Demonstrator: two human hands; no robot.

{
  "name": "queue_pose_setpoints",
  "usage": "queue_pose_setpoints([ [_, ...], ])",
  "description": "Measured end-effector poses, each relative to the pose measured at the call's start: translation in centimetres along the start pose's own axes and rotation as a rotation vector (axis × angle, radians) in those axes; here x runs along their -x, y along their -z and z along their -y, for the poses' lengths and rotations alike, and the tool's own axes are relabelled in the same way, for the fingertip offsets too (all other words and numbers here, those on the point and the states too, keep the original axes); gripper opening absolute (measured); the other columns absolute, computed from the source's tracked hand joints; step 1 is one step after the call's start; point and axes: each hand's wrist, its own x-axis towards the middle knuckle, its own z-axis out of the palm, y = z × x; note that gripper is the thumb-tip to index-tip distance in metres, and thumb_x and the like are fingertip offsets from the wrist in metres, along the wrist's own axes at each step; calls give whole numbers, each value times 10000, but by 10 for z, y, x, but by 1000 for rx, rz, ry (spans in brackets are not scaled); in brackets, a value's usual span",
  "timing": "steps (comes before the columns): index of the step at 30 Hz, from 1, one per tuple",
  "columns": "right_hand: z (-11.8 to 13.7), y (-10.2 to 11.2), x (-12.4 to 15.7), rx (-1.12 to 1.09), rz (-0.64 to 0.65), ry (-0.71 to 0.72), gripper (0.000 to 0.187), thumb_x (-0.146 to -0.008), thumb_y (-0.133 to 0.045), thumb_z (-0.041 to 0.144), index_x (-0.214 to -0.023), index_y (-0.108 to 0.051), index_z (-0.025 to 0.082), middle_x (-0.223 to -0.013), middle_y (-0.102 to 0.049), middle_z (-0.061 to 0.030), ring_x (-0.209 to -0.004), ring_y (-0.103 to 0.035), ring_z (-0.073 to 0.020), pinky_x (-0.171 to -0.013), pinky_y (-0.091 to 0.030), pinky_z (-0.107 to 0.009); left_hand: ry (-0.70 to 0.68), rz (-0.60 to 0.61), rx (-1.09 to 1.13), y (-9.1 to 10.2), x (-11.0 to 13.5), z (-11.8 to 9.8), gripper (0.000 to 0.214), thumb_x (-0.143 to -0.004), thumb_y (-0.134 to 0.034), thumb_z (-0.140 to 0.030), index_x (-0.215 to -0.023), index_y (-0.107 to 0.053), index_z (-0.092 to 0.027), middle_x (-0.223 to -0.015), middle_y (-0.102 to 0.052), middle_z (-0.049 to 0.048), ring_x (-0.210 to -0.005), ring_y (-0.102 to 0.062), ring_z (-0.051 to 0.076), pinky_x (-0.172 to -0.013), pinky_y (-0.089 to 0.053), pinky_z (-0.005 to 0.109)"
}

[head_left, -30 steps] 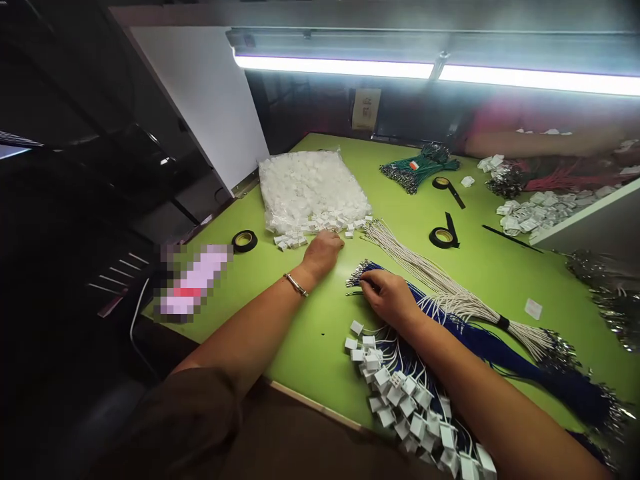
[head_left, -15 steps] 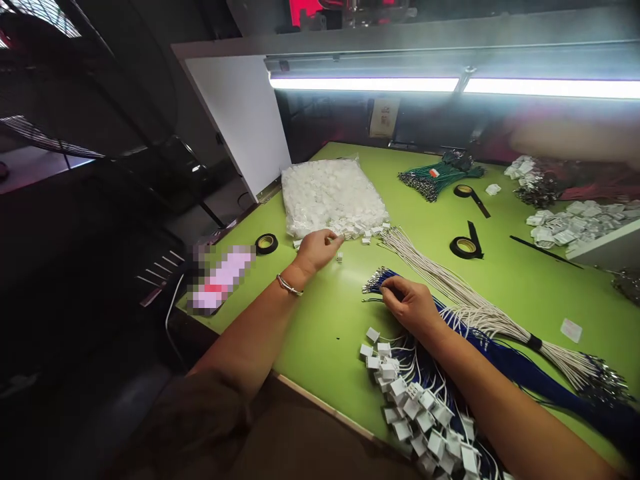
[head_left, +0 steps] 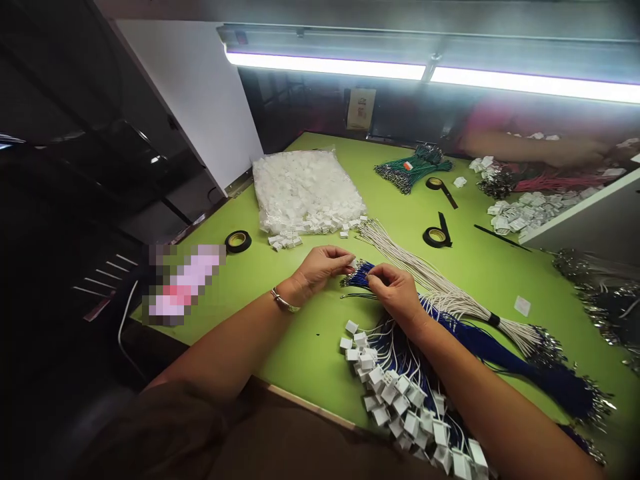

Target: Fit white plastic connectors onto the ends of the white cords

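My left hand [head_left: 325,268] is closed in a pinch on a small white connector housing [head_left: 354,263], just left of the metal-tipped ends of a bundle of blue wires [head_left: 358,276]. My right hand [head_left: 399,295] has thumb and forefinger closed over those blue wires near their tips; the exact wire between them is partly hidden by the fingers. Below my right wrist lie several wires ending in white connector housings [head_left: 400,400]. Behind the hands a bundle of white wires [head_left: 425,270] runs diagonally to the right, tied with a black band.
A clear bag of white housings [head_left: 305,187] lies at the back left, with loose ones [head_left: 285,241] before it. Black tape rolls [head_left: 238,241] sit on the green table [head_left: 295,347]. Green wires [head_left: 410,170] and more housings [head_left: 530,210] are farther back. A person's arm [head_left: 540,150] shows behind.
My left hand has come from beside the bag toward the right hand, bringing a white housing to the blue wire tips. My right hand stays at the bundle. The view has shifted.
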Motion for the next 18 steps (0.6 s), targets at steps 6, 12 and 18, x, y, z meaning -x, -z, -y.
queue_pose_setpoints([
  [6, -1, -2, 1, 8, -27, -12, 126, -704, -533, 218, -601, -589, 170, -512, -488, 41, -494, -397, -89, -493, -330, -216, 95, 113, 131, -13, 7, 9, 294, -581, -825, -219, -799, -676, -89, -766, -667, 39, -711, -618, 95, -767, -477, 263],
  [12, -2, -2, 1, 42, -42, 4, 131, -711, -532, 221, -601, -583, 175, -516, -493, 42, -497, -401, -90, -503, -337, -216, 99, 158, 155, -13, 8, 8, 290, -567, -820, -149, -819, -687, -95, -812, -680, 44, -768, -628, 107, -837, -453, 282],
  [18, -4, -1, 5, 200, -42, 62, 132, -720, -528, 208, -601, -579, 183, -514, -493, 42, -489, -406, -87, -508, -327, -215, -33, 131, 1, -16, 10, 8, 266, -579, -809, -202, -786, -679, -96, -814, -690, 57, -767, -631, 129, -816, -470, 305],
])
